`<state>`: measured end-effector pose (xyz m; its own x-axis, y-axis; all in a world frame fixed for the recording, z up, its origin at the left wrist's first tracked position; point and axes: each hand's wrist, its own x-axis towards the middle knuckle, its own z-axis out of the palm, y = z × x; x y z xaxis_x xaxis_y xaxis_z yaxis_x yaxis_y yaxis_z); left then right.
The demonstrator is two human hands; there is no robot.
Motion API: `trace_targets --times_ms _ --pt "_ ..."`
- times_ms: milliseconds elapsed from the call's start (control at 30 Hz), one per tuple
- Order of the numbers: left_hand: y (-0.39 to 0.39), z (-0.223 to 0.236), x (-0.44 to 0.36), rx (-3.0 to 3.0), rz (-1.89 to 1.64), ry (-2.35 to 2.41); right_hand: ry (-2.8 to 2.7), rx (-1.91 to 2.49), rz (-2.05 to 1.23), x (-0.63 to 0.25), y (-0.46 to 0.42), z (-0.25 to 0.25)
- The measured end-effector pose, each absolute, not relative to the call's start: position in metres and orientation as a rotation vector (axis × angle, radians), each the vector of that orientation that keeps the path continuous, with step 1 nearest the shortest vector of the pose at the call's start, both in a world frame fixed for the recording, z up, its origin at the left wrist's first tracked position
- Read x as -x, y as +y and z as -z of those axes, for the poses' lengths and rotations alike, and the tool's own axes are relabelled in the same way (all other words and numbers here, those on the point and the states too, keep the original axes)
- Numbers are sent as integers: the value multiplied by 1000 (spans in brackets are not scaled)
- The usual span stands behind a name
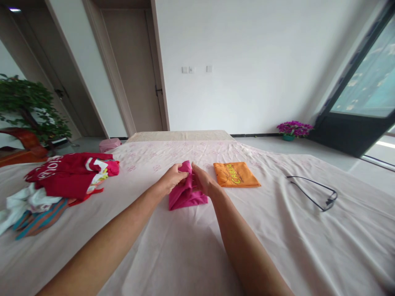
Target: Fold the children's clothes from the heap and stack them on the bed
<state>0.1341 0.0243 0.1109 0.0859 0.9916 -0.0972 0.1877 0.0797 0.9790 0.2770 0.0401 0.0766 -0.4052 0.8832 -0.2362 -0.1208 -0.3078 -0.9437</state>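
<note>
**A pink cloth standing in folds between the left hand and the right hand**

Nearest, a pale sheet is spreading out in wrinkles. On its middle the pink cloth is lying, its lower part resting on the sheet and its upper part rising in a fold. The left hand's fingers are pinching that fold against the thumb. The right hand is lining the opposite side; its fingertips are partly hidden, so I cannot tell whether they are pinching or merely pressing.

The cloth is looking light, soft and limp, probably neither slippery nor fragile. Its folded edges and corners are seeming the best places for taking hold, with flat fingers keeping the layers together.

Off to the left, a pile of clothes is sprawling, red on top, with white and striped pieces showing below. Well to the right, eyeglasses are resting with their arms unfolded. Just beyond the right hand, an orange garment is lying folded flat.

Farther off, purple flowers are standing near a white wall, and a brown door is standing shut.
</note>
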Motion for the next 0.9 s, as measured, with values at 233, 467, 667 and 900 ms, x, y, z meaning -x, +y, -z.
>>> trace_targets --times_ms 233,467,667,900 --pt "35 -82 -137 -1397 -1322 1420 -1217 1240 -1457 -288 50 -53" --pt "34 -48 -136 -1822 -1343 1519 -1294 1325 -1328 -301 56 -52" --pt "33 -26 -157 -2314 -978 1666 -1562 1638 -919 -314 52 -53" --pt "26 -12 -172 -2513 -704 1784 -1825 1909 -188 -303 43 -65"
